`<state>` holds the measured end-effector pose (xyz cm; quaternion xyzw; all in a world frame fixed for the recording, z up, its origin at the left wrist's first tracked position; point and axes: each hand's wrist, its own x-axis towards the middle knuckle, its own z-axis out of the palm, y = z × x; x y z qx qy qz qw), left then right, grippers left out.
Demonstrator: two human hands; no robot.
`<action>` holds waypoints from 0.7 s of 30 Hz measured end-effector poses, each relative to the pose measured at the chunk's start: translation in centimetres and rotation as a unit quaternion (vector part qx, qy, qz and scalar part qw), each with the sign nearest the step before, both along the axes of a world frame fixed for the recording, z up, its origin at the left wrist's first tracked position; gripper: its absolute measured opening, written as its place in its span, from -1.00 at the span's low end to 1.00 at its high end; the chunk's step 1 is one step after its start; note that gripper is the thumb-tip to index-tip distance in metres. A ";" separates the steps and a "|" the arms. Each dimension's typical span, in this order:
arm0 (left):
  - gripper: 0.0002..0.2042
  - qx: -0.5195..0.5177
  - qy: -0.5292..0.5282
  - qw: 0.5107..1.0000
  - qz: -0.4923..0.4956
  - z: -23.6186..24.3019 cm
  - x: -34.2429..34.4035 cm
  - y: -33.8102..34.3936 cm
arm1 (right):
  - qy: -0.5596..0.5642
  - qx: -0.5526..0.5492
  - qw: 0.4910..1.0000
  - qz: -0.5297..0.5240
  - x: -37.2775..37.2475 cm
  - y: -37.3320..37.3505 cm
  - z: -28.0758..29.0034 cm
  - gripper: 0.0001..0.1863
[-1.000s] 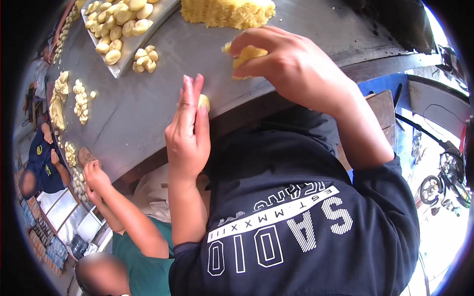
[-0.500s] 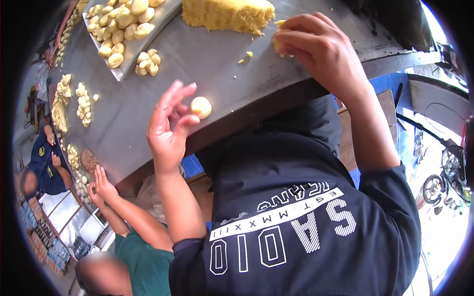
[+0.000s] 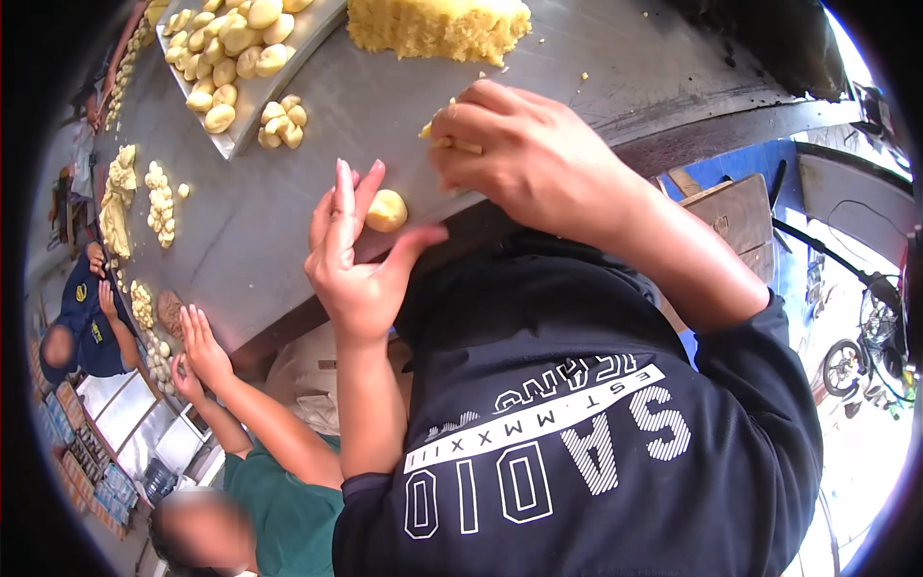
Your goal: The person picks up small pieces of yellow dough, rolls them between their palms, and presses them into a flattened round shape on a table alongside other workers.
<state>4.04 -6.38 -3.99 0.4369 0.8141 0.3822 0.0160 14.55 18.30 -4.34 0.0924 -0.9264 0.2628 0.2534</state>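
A pale dough ball (image 3: 386, 211) sits at the table's near edge, close to the fingers of my left hand (image 3: 358, 260). That hand is open, its fingers raised and its thumb spread away; whether it touches the ball I cannot tell. Just right of the ball, my right hand (image 3: 524, 159) is closed, palm down, around a piece of yellow crumbly dough (image 3: 456, 146), bits of which show at the fingertips. Farther back lies a large block of the same yellow crumbly dough (image 3: 437, 27), with small crumbs scattered near it.
At the far left a metal tray (image 3: 228, 142) carries many dough balls, with a small heap of little balls (image 3: 282, 123) beside it. More dough lumps (image 3: 117, 207) lie along the table's left. Two co-workers stand there, one in a green shirt (image 3: 288, 510) with palms together.
My right hand has come left and nearer, from beside the yellow block toward the ball, bringing the yellow piece. My left thumb has spread away from the ball, and that hand shifted slightly right.
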 end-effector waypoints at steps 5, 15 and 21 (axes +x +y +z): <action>-0.40 -0.020 -0.052 0.997 0.045 -0.3 1.6 0.5 | 0.009 0.081 0.991 -0.106 0.7 4.0 -0.1 -0.91; -0.88 -0.114 0.091 0.989 0.028 1.1 -0.3 -0.4 | -0.004 0.088 0.986 -0.138 2.0 5.0 1.3 -0.77; -0.86 -0.076 -0.204 0.976 0.024 3.7 -3.8 1.9 | -0.063 0.151 0.977 -0.139 1.0 3.2 0.6 -0.82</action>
